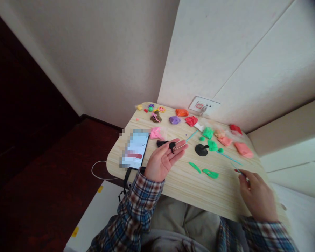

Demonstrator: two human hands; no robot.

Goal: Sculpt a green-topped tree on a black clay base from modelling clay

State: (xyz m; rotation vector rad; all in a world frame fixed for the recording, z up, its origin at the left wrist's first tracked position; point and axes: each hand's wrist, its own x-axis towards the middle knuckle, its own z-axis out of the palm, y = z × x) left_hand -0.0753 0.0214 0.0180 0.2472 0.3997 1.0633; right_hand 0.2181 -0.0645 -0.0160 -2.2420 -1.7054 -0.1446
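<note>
Palm up over the table, my left hand (165, 159) has its fingers stretched out, with a thin, ragged black clay piece (172, 147) lying across them near the thumb. A dark packet (161, 143) shows just behind that hand. My right hand (257, 192) is closed around a slim pointed tool (242, 171), its tip directed toward the table's middle. Between the hands lie a flat black clay round (201, 150) with a dark stub at its edge, and two flattened green clay strips (210, 173). Green clay (212, 145) and a small green ball (221, 150) sit beside the black round.
A phone (135, 148) lies at the table's left. Along the back are wrapped clay lumps, including orange (182, 112), purple (174, 120) and pink (155, 133). Blue sticks (229, 158) rest on the tabletop (178, 182). A wall socket (204, 105) is behind.
</note>
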